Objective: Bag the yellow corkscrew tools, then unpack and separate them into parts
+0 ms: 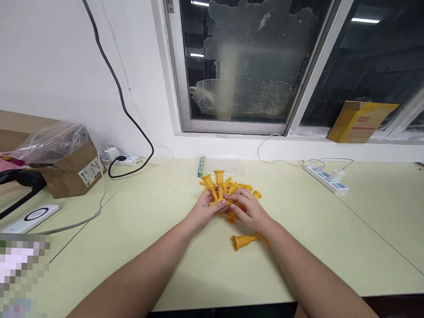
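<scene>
Both hands meet over a cluster of yellow plastic pieces (pixel 218 179) with flared, cup-like ends and ribbed necks, at the middle of the table. My left hand (pixel 202 210) is closed around part of the cluster, its thumb laid along a yellow piece. My right hand (pixel 252 211) grips from the other side, fingertips close to the left thumb. The fingers partly hide the pieces, so which ones are held and whether they are joined is unclear. Nearer to me, a separate yellow flared piece (pixel 242 242) lies on its side, one end behind my right forearm.
Behind the hands lies a clear plastic bag (pixel 223 166) with a colourful edge. Power strips stand at the back left (pixel 127 160) and back right (pixel 325 177) of the pale green table (pixel 152 241). At left are an open cardboard box (pixel 71 169), cables and a white charging pad (pixel 33 218).
</scene>
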`<act>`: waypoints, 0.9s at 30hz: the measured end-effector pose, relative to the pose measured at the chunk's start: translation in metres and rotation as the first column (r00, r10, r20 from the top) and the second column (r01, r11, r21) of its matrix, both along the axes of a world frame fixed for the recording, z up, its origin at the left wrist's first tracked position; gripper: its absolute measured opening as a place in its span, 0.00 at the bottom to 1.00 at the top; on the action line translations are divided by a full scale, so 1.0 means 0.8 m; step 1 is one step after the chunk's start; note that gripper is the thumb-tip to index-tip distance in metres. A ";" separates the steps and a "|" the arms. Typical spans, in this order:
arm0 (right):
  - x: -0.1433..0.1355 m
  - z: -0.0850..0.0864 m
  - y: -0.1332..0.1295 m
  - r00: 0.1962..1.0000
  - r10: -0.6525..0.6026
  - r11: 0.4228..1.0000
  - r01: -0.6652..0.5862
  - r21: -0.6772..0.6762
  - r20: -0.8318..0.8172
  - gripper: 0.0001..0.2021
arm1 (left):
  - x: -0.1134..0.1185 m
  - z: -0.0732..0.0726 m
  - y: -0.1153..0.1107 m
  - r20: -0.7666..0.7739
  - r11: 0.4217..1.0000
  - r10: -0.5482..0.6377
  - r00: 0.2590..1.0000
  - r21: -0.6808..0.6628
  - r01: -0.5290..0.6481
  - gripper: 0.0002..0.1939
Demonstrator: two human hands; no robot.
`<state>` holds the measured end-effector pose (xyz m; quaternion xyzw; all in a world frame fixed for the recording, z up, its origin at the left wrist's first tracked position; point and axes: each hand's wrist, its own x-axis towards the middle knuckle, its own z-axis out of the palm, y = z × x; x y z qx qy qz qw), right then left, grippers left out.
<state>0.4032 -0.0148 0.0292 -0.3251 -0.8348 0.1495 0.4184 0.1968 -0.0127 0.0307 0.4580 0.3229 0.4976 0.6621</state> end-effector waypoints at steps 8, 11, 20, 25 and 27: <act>0.052 -0.023 0.032 0.949 -0.310 0.945 0.314 -0.087 0.063 0.18 | -0.032 0.008 0.029 -0.015 0.980 0.200 0.980 -0.007 -0.201 0.33; 0.067 -0.033 0.042 0.949 -0.285 0.936 0.306 -0.172 0.133 0.19 | -0.040 0.007 0.035 -0.033 0.971 0.232 0.972 -0.047 -0.234 0.39; 0.075 -0.046 0.055 0.899 -0.406 0.839 0.438 -0.322 0.164 0.18 | -0.040 0.006 0.035 -0.068 0.976 0.218 0.974 -0.010 -0.219 0.28; 0.075 -0.036 0.045 0.886 -0.417 0.800 0.465 -0.380 0.204 0.23 | -0.040 0.004 0.038 -0.065 0.964 0.261 0.963 -0.029 -0.263 0.22; 0.074 -0.033 0.042 0.902 -0.377 0.823 0.431 -0.370 0.212 0.25 | -0.040 0.003 0.039 -0.068 0.961 0.267 0.961 -0.057 -0.271 0.21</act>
